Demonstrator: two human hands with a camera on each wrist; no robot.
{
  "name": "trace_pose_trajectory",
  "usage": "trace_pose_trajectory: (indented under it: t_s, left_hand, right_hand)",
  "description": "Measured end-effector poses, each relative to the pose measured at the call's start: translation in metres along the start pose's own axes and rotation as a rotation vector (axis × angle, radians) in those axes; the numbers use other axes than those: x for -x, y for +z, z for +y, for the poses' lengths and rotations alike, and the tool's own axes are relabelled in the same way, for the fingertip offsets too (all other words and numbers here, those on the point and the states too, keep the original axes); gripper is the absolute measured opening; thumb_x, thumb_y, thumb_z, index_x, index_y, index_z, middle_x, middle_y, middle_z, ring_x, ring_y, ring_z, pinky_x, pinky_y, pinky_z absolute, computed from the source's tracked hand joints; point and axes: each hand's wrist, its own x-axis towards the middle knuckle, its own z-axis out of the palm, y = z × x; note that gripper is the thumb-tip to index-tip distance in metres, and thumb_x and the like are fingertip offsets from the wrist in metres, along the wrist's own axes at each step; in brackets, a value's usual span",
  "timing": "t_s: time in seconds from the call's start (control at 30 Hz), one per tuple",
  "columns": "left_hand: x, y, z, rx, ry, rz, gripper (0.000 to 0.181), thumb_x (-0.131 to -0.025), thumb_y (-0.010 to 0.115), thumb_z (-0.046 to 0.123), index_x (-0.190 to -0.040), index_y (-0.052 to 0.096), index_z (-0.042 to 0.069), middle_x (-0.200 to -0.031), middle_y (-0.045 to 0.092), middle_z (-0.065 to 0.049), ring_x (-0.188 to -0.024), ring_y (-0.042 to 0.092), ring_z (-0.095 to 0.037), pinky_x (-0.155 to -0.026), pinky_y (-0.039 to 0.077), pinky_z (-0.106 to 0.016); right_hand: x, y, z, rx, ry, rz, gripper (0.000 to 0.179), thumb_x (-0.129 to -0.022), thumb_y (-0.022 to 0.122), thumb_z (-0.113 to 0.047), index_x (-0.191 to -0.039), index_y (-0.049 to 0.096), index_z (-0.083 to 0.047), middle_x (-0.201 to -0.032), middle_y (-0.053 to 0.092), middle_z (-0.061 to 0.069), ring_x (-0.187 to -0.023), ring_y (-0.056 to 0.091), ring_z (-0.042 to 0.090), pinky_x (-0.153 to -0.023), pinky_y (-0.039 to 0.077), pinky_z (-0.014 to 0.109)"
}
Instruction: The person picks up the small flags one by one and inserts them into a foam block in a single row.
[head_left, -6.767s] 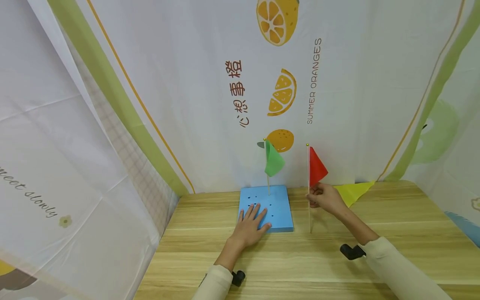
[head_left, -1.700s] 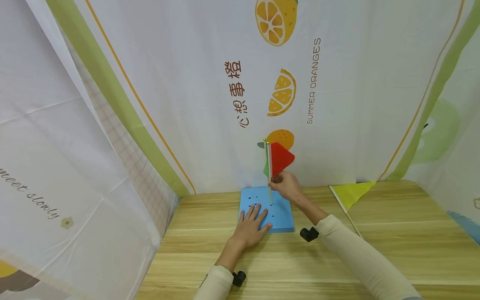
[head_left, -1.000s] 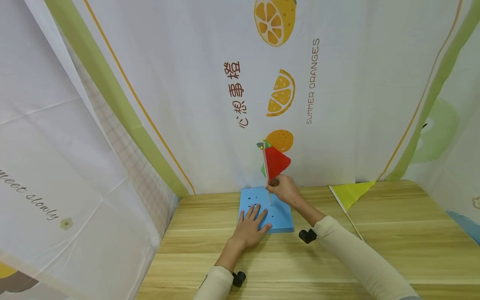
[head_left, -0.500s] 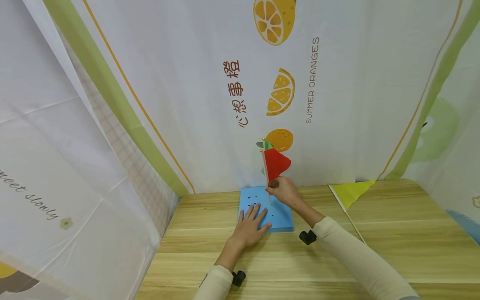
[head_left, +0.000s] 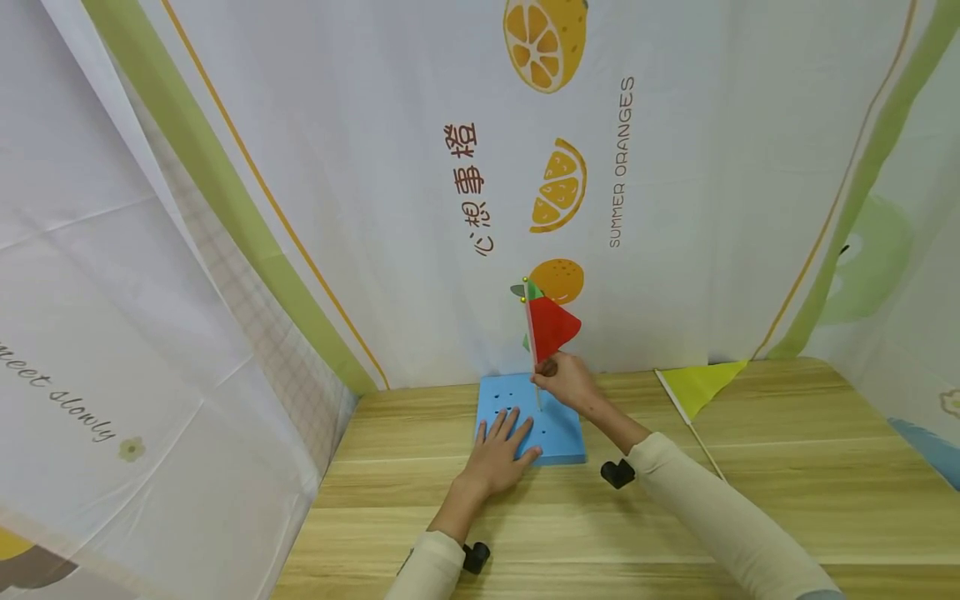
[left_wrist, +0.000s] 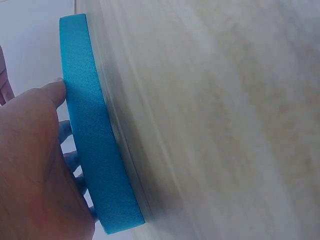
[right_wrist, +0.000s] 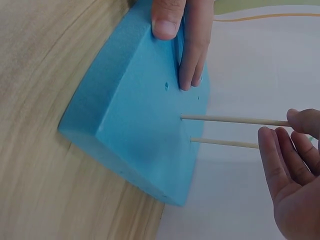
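My left hand [head_left: 495, 462] rests with spread fingers on a blue foam block [head_left: 562, 437] dotted with small holes. In the left wrist view the thumb of the left hand [left_wrist: 30, 160] touches the edge of the block [left_wrist: 97, 130]. My right hand [head_left: 572, 385] pinches the wooden stick of a red flag [head_left: 553, 327], which leans slightly left. The right wrist view shows this stick [right_wrist: 235, 119] with its lower end in a hole. Behind it stands a green flag [head_left: 536, 290], mostly hidden by the red one; its stick [right_wrist: 225, 143] is also in the block.
A yellow flag [head_left: 701, 387] lies at the table's right rear, its stick partly behind the right sleeve [head_left: 720, 508]. The wooden table [head_left: 405, 450] meets a white printed curtain [head_left: 375, 208] at the back. A black wrist piece [head_left: 618, 473] hangs by the right arm.
The right hand has brought the red flag left from beside the block to a hole in front of the green flag. Its top has since tipped left and sunk slightly. The left hand stays put.
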Motion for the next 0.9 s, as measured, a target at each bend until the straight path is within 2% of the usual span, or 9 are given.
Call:
trace_pose_trajectory:
  t_s: [0.37,0.5,0.67,0.77,0.9]
  left_hand:
    - [0.000,0.001,-0.001,0.007,0.003,0.004,0.065,-0.112,0.044,0.054,-0.168,0.038,0.021,-0.178,0.025,-0.010,-0.166,0.019,-0.037,-0.132,0.016,-0.066]
    - [-0.001,0.003,-0.003,-0.005,0.002,0.009,0.065,-0.112,0.044,0.054,-0.168,0.038,0.021,-0.178,0.025,-0.010,-0.166,0.019,-0.036,-0.132,0.017,-0.065]
    - [-0.001,0.004,-0.003,-0.003,0.001,0.006,0.065,-0.112,0.043,0.055,-0.168,0.037,0.022,-0.179,0.024,-0.010,-0.167,0.018,-0.036,-0.132,0.016,-0.065]
    - [0.000,0.003,-0.002,-0.001,0.000,0.006,0.066,-0.112,0.044,0.054,-0.168,0.037,0.021,-0.179,0.024,-0.010,-0.166,0.018,-0.036,-0.133,0.016,-0.065]
    - [0.001,0.001,0.000,0.004,0.001,0.008,0.065,-0.112,0.044,0.054,-0.168,0.037,0.021,-0.178,0.024,-0.010,-0.166,0.018,-0.036,-0.133,0.015,-0.065]
  right_hand:
    - [0.001,-0.008,0.003,0.009,-0.040,0.006,0.019,-0.098,0.075,-0.008,-0.109,0.071,0.007,-0.105,0.078,0.022,-0.099,0.077,0.037,-0.089,0.066,0.047]
    - [0.003,-0.015,0.005,-0.027,-0.055,0.018,0.018,-0.099,0.073,-0.005,-0.110,0.071,0.008,-0.105,0.077,0.023,-0.098,0.076,0.038,-0.087,0.066,0.047]
    - [0.007,-0.026,0.010,-0.022,-0.065,0.031,0.011,-0.099,0.070,-0.003,-0.107,0.071,0.005,-0.103,0.076,0.021,-0.094,0.074,0.034,-0.084,0.067,0.045]
    - [0.009,-0.034,0.015,-0.016,-0.077,0.039,0.007,-0.099,0.070,-0.001,-0.104,0.071,0.004,-0.099,0.075,0.019,-0.087,0.073,0.030,-0.079,0.066,0.039]
    - [0.014,-0.046,0.023,-0.035,-0.080,0.050,0.005,-0.098,0.071,-0.001,-0.102,0.071,0.003,-0.096,0.075,0.018,-0.081,0.071,0.025,-0.071,0.060,0.025]
